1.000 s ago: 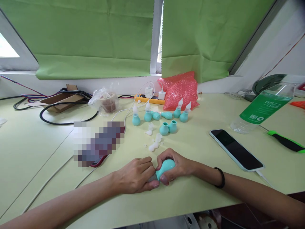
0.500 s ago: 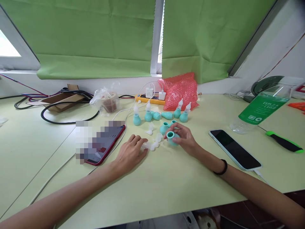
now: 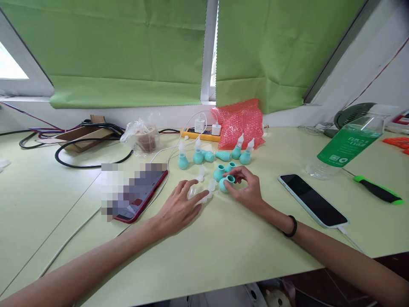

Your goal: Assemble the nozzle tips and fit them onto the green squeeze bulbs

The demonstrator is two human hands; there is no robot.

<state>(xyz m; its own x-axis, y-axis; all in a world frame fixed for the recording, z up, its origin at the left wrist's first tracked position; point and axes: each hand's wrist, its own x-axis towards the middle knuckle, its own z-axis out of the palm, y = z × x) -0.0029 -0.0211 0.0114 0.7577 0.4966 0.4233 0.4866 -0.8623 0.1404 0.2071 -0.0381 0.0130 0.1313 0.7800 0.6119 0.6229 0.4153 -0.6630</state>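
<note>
My right hand (image 3: 247, 185) has its thumb and fingers around a teal rubber bulb (image 3: 223, 185) with an open round mouth, which rests on the table. Two more open teal bulbs (image 3: 219, 172) stand right behind it. My left hand (image 3: 179, 204) is open, palm down, its fingers spread over several translucent plastic pieces (image 3: 212, 185). The fingers partly cover one clear piece (image 3: 192, 192). Farther back, several teal bulbs with clear pointed tips (image 3: 182, 160) stand upright, like nasal aspirators. Between them lie teal bulbs (image 3: 223, 155) on their sides.
A red-cased phone (image 3: 143, 196) lies at left, a white-edged phone (image 3: 313, 200) at right. Behind are a power strip (image 3: 188, 133), pink bubble wrap (image 3: 241, 125) and a plastic-wrapped pot (image 3: 146, 140). A tilted bottle (image 3: 348, 145) and a screwdriver (image 3: 378, 189) are on the right.
My right hand has lowered the teal bulb and moved it slightly left, setting it upright beside the other two. My left fingers have spread and reached farther over the clear pieces.
</note>
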